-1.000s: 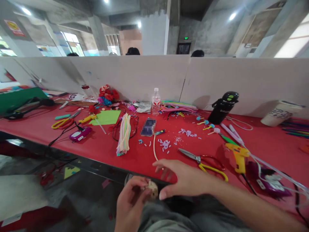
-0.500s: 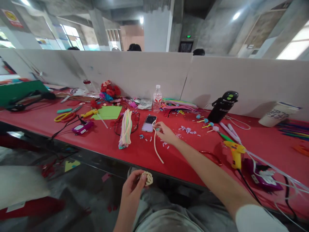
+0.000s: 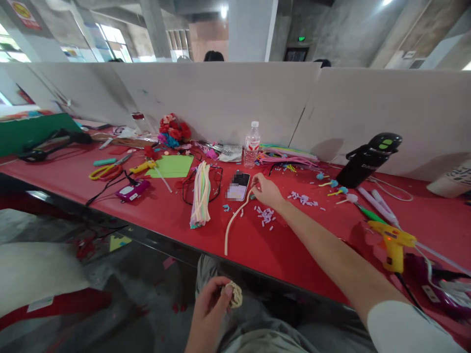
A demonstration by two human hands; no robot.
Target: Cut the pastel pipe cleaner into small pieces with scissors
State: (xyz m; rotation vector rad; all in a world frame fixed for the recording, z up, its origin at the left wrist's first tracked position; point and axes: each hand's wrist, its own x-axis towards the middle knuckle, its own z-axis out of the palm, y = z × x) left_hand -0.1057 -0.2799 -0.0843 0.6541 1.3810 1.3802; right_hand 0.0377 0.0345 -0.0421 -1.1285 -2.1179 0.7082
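My left hand (image 3: 211, 309) is closed over my lap, below the table edge. Its thumb and fingers pinch a small cream coil of bent pipe cleaner (image 3: 236, 295). Out over the table, my right hand (image 3: 268, 192) pinches the upper end of a long cream pipe cleaner (image 3: 231, 224). That strip curves down and to the left, its lower end lying near the front edge. Beside the right fingertips lies a phone (image 3: 241, 186). A bundle of pastel pipe cleaners (image 3: 200, 193) lies to the left of the phone.
Small lilac pieces (image 3: 265, 215) lie scattered below my right hand. A water bottle (image 3: 251, 147) and a tilted black flask (image 3: 368, 159) stand farther back. A yellow glue gun (image 3: 393, 240) is at the right. Scissors (image 3: 106, 171) and green paper (image 3: 172, 165) lie left.
The long pipe cleaner's lower end has swung from right to left. My right hand still pinches its upper end, and my left hand still holds the coil. The view has shifted slightly.
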